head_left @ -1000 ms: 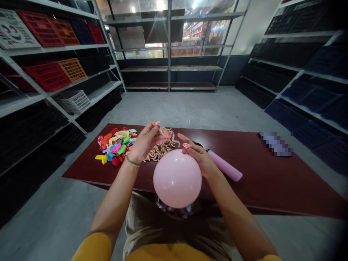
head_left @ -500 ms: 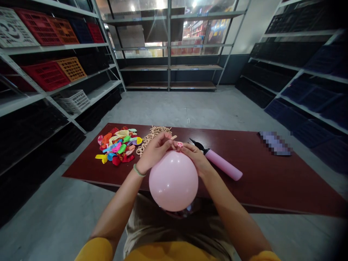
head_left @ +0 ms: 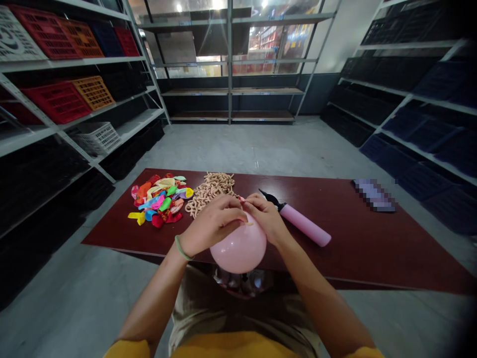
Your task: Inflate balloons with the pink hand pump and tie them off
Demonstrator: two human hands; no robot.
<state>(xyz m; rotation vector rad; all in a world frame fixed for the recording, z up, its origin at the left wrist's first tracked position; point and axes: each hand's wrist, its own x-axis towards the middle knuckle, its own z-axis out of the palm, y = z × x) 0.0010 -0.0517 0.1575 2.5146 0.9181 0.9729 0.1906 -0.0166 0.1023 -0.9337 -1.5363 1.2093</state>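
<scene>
An inflated pink balloon (head_left: 238, 251) is in front of me at the table's near edge. My right hand (head_left: 265, 214) pinches its neck, and a bit of the pink mouth shows above the fingers. My left hand (head_left: 219, 221) is closed over the balloon's upper left, a small beige band (head_left: 249, 223) sticking out from its fingertips. Behind my left hand lies a heap of similar beige bands (head_left: 214, 189). Flat balloons (head_left: 160, 199) in many colours are piled to the left. To the right lies a pink hand pump (head_left: 305, 224) with a black nozzle.
All this is on a dark red table (head_left: 357, 238). A blurred-out flat object (head_left: 374, 195) lies at its far right. Shelves with crates (head_left: 55, 102) line the left side, dark bins (head_left: 406, 124) the right. A metal rack (head_left: 229, 92) stands at the back.
My left hand has moved from beside the balloon's neck down over its top, with the band in its fingertips. The balloon sits slightly higher and more of it is covered.
</scene>
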